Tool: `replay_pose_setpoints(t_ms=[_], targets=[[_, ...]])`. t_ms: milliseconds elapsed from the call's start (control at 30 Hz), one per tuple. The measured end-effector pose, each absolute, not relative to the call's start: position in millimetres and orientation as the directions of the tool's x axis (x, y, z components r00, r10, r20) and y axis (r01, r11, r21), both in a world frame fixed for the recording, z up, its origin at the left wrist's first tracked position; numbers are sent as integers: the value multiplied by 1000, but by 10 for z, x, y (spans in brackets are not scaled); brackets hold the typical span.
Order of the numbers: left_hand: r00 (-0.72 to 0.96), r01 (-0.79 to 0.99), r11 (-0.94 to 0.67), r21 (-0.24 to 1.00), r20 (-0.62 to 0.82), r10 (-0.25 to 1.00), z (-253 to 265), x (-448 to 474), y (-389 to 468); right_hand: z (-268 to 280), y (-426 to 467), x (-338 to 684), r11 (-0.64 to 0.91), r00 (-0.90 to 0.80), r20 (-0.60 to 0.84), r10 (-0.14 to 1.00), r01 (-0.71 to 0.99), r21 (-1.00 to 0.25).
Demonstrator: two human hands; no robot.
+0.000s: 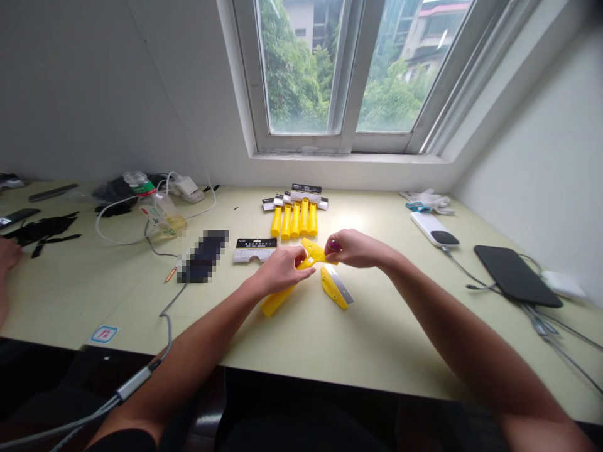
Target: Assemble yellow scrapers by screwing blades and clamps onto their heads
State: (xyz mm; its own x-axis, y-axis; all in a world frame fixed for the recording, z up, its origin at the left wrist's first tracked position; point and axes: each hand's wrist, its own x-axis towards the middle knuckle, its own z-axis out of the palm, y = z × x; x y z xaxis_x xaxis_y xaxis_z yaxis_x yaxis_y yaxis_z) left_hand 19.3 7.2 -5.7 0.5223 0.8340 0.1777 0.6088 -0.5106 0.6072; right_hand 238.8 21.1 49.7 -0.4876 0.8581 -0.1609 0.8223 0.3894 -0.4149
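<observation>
My left hand [284,270] is closed round a yellow scraper handle [279,301], whose wide yellow head [313,252] points away from me. At the right end of that head, my right hand [353,248] is closed in a pinch. A dark red-purple spot shows at its fingertips, and I cannot tell whether anything small is held there. Just below on the table lies a loose scraper blade [340,282] against a yellow clamp piece [332,289]. Left of the scraper head is a black-and-white blade card [255,250].
Several yellow scraper handles [295,221] stand in a row, with black-topped cards behind. To the left are a bottle [160,213], a pixelated dark rectangle [202,257], cables and another person's hand [8,256]. A white power bank [433,229] and a black device [516,275] lie right.
</observation>
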Motion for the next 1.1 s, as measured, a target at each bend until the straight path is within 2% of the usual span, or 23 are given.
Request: replay_pose_setpoints(t_ms=[167, 333, 567, 833, 1100], targets=[[520, 635, -527, 566, 192, 832, -79, 206, 66, 453, 136, 2312, 425, -472, -129, 872, 861, -280], [484, 660, -502, 560, 194, 853, -74, 217, 62, 389, 120, 2262, 435, -459, -87, 884, 877, -205], [442, 691, -468, 551, 190, 877, -93, 224, 55, 315, 109, 2198, 438, -453, -65, 889, 883, -167], [455, 720, -476, 504, 176, 873, -60, 239, 24, 270, 149, 2177, 440, -456, -54, 889, 880, -180], [466, 776, -491, 395, 165, 869, -34, 236, -28, 320, 97, 2103, 456, -469, -88, 879, 880, -135]])
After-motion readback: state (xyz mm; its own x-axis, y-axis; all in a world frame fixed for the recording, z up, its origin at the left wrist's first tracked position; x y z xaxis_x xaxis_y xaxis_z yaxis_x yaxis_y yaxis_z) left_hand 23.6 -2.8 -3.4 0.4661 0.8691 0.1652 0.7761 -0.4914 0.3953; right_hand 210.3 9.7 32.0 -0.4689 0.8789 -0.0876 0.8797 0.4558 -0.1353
